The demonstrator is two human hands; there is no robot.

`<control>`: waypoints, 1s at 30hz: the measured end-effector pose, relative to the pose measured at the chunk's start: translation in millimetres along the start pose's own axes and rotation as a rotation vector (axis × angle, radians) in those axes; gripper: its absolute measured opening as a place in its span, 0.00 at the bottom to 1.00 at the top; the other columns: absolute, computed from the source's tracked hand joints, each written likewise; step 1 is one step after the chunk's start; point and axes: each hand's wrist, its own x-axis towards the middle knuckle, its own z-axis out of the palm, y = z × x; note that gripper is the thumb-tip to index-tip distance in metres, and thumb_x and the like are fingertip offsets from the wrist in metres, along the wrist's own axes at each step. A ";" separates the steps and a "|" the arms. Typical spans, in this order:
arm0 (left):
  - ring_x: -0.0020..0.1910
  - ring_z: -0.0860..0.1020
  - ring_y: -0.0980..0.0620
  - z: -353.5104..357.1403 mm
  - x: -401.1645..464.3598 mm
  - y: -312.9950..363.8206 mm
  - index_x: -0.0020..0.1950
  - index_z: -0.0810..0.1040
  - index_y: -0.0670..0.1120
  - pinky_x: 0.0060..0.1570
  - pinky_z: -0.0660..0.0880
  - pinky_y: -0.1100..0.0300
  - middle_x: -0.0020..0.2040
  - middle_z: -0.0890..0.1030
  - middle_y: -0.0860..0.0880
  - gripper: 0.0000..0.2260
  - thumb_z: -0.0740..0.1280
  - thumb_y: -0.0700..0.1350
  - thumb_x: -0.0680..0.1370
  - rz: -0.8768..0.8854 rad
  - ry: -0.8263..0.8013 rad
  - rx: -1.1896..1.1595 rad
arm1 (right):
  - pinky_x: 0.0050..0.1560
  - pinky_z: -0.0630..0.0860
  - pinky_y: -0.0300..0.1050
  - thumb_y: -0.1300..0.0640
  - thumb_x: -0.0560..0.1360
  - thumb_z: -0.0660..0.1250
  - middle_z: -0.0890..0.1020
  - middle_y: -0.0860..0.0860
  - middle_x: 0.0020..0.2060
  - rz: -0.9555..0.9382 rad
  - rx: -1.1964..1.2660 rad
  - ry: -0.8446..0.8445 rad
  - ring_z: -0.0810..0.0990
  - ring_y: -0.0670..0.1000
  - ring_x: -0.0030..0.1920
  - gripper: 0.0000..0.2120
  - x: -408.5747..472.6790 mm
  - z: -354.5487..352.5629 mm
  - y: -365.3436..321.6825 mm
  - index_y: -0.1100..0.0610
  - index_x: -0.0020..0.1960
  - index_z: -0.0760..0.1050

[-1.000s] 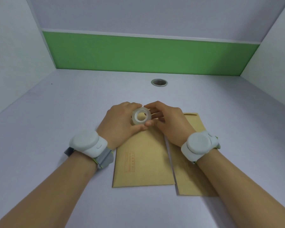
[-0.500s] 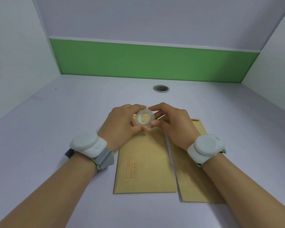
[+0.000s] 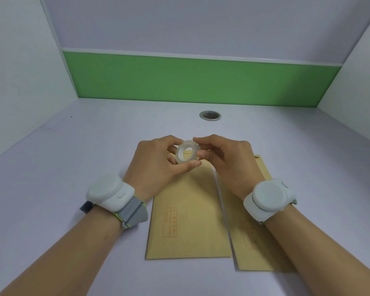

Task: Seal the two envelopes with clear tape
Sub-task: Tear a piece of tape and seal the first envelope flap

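Two tan envelopes lie side by side on the desk, the left envelope [image 3: 188, 221] with a red stamp box facing up and the right envelope [image 3: 252, 248] partly under my right forearm. A roll of clear tape [image 3: 187, 153] is held above their top ends, its hole facing me. My left hand [image 3: 156, 165] grips the roll from the left, thumb under it. My right hand [image 3: 224, 161] pinches the roll's right edge with thumb and fingertips. The envelopes' top flaps are hidden behind my hands.
A round metal cable grommet [image 3: 210, 115] sits in the desk behind my hands. White partition walls stand left and right, and a green band [image 3: 197, 80] runs along the back wall. White sensor units are strapped on both wrists.
The roll has been lifted slightly and turned between my fingers; my right fingertips have shifted along its edge. The envelopes have not moved.
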 end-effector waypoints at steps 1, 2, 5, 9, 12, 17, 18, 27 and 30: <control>0.35 0.79 0.64 0.9 0.0 0.9 0.50 0.80 0.53 0.44 0.74 0.69 0.37 0.81 0.59 0.21 0.75 0.62 0.62 -0.008 0.006 0.005 | 0.52 0.74 0.28 0.57 0.73 0.69 0.83 0.44 0.42 0.011 0.018 0.008 0.80 0.38 0.47 0.12 -0.3 -0.3 0.1 0.52 0.56 0.79; 0.35 0.79 0.64 0.4 -0.3 1.0 0.49 0.80 0.53 0.44 0.73 0.70 0.37 0.81 0.59 0.21 0.75 0.62 0.61 -0.013 0.011 0.012 | 0.52 0.75 0.30 0.57 0.73 0.70 0.83 0.44 0.42 0.021 0.037 0.011 0.81 0.39 0.46 0.12 -0.5 0.4 -0.6 0.51 0.55 0.80; 0.35 0.79 0.65 -0.2 -0.1 3.8 0.47 0.80 0.53 0.44 0.73 0.70 0.35 0.81 0.59 0.20 0.75 0.62 0.61 -0.034 0.033 0.021 | 0.51 0.77 0.33 0.56 0.72 0.71 0.82 0.40 0.40 0.040 0.071 0.033 0.82 0.38 0.44 0.10 -0.9 0.3 -1.9 0.50 0.52 0.80; 0.36 0.81 0.63 -0.9 -0.6 9.0 0.47 0.82 0.52 0.49 0.77 0.60 0.36 0.83 0.55 0.21 0.75 0.63 0.61 -0.071 0.055 0.028 | 0.51 0.77 0.35 0.57 0.71 0.72 0.83 0.43 0.40 0.065 0.114 0.048 0.82 0.40 0.43 0.07 -0.5 -1.6 -4.3 0.51 0.49 0.80; 0.37 0.81 0.62 -1.1 -1.5 11.3 0.47 0.82 0.51 0.49 0.77 0.58 0.35 0.83 0.55 0.21 0.74 0.63 0.61 -0.082 0.065 0.020 | 0.51 0.78 0.37 0.57 0.71 0.72 0.85 0.46 0.41 0.092 0.153 0.054 0.83 0.41 0.42 0.05 -0.5 -3.5 -6.8 0.52 0.46 0.80; 0.38 0.81 0.61 -1.0 -1.4 11.6 0.48 0.82 0.52 0.50 0.77 0.58 0.35 0.83 0.55 0.22 0.74 0.63 0.61 -0.094 0.061 0.016 | 0.47 0.78 0.40 0.58 0.71 0.71 0.84 0.45 0.37 0.068 0.141 0.040 0.82 0.44 0.39 0.03 -1.1 -5.1 -9.2 0.54 0.41 0.77; 0.38 0.81 0.61 -0.9 -1.1 11.2 0.48 0.82 0.52 0.50 0.77 0.59 0.35 0.83 0.55 0.22 0.74 0.63 0.61 -0.094 0.061 0.016 | 0.47 0.78 0.40 0.58 0.71 0.71 0.83 0.45 0.37 0.063 0.135 0.035 0.82 0.44 0.39 0.03 -1.1 -5.2 -9.2 0.54 0.41 0.77; 0.34 0.80 0.65 0.5 -2.6 13.2 0.49 0.81 0.53 0.47 0.77 0.63 0.35 0.83 0.57 0.22 0.73 0.64 0.61 -0.116 0.074 0.003 | 0.54 0.77 0.39 0.58 0.73 0.70 0.85 0.47 0.45 0.075 0.165 0.038 0.83 0.42 0.46 0.08 -0.3 -2.5 -7.6 0.49 0.51 0.80; 0.36 0.81 0.62 0.6 -3.3 14.7 0.49 0.82 0.52 0.49 0.77 0.58 0.38 0.84 0.55 0.23 0.73 0.64 0.61 -0.132 0.073 0.013 | 0.54 0.77 0.39 0.59 0.72 0.70 0.85 0.47 0.45 0.077 0.162 0.054 0.83 0.41 0.46 0.07 0.1 -1.4 -7.4 0.51 0.48 0.81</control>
